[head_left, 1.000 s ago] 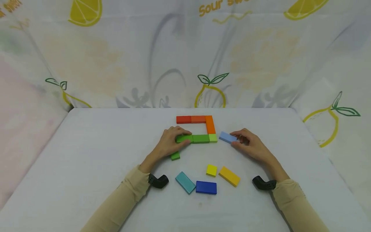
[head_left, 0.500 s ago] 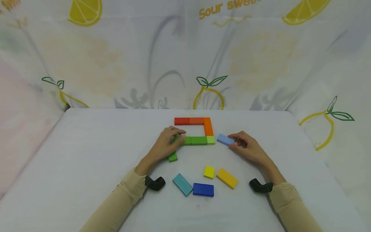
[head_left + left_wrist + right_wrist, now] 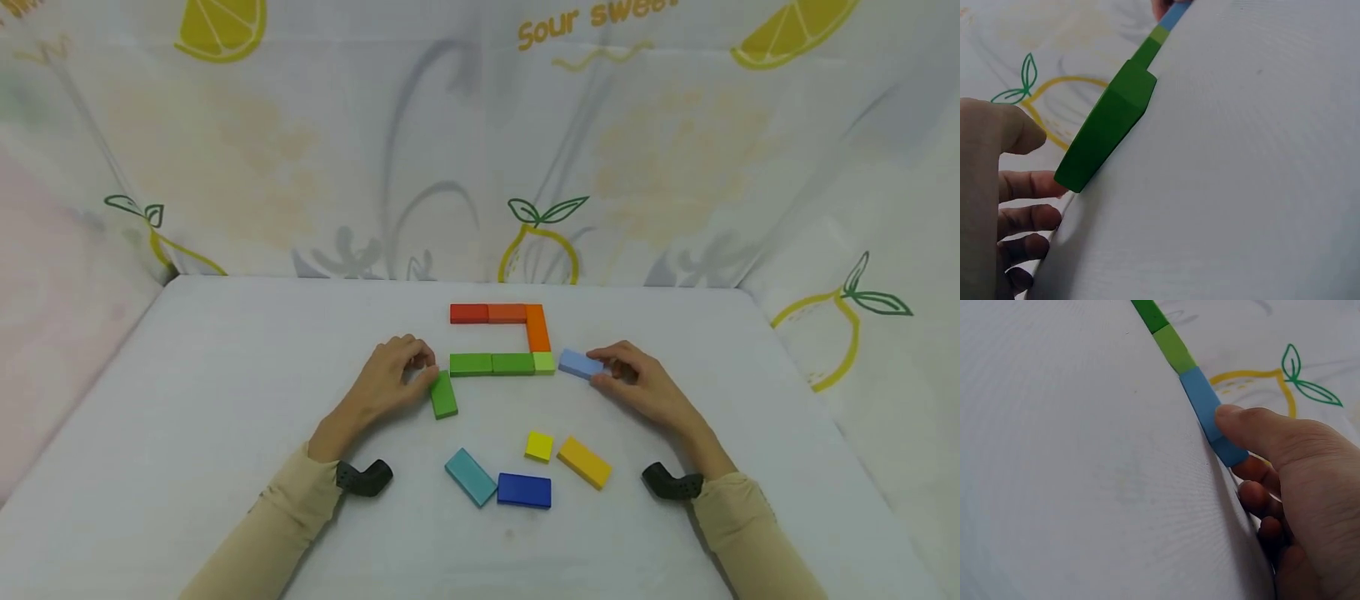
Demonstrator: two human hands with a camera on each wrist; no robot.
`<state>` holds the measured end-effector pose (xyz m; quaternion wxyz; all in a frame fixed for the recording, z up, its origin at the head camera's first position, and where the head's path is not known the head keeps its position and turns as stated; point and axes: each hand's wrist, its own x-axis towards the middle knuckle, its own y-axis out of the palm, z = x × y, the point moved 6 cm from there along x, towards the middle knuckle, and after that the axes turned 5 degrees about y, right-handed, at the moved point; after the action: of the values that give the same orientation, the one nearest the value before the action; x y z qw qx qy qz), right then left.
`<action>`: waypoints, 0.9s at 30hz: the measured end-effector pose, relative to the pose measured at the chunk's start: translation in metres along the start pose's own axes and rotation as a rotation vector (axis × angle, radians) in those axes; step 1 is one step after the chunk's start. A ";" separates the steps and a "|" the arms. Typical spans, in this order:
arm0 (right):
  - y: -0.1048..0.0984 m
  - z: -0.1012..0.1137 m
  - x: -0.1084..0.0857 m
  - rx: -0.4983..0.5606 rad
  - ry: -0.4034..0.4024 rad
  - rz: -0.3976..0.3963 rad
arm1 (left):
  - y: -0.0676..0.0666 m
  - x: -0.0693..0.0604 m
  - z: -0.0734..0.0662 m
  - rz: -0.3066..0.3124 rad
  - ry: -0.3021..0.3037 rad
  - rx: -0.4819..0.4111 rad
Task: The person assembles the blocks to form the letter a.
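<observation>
My right hand (image 3: 641,377) pinches a light-blue block (image 3: 577,363) between thumb and fingers; in the right wrist view the thumb lies on the light-blue block (image 3: 1200,403). Just left of it is a light-green square block (image 3: 543,363), ending a row of two green blocks, the right one (image 3: 513,364) and the left one (image 3: 471,365). My left hand (image 3: 386,379) is beside a slanted green block (image 3: 444,395) below that row's left end. In the left wrist view the thumb stands apart from the green block (image 3: 1104,128), with a fingertip at its near end.
Behind the row, a red block (image 3: 468,314), an orange-red block (image 3: 507,314) and an orange block (image 3: 537,328) form a corner. Nearer lie a teal block (image 3: 471,477), a dark-blue block (image 3: 524,491), a yellow square block (image 3: 539,446) and an amber block (image 3: 584,462) on the white table (image 3: 247,375).
My left hand has drawn back leftward from the left block of the green row to beside the slanted green block. My right hand keeps its pinch on the light-blue block; the view shifted slightly.
</observation>
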<state>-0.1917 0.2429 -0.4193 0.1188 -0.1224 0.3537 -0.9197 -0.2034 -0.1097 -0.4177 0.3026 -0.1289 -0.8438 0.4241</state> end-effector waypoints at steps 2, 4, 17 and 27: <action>0.000 0.001 0.001 0.003 -0.002 0.006 | 0.000 -0.001 -0.001 0.018 0.034 0.012; -0.001 0.002 0.003 0.004 0.007 0.008 | -0.001 -0.001 -0.003 0.027 0.064 0.024; 0.000 0.001 0.003 0.019 -0.013 -0.009 | -0.005 -0.001 0.000 0.038 0.074 -0.056; 0.001 -0.001 -0.002 0.031 0.030 0.022 | -0.002 0.000 0.001 0.028 0.065 -0.083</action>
<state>-0.1899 0.2434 -0.4213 0.1254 -0.1028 0.3423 -0.9255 -0.2041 -0.1121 -0.4164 0.3181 -0.1667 -0.8486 0.3883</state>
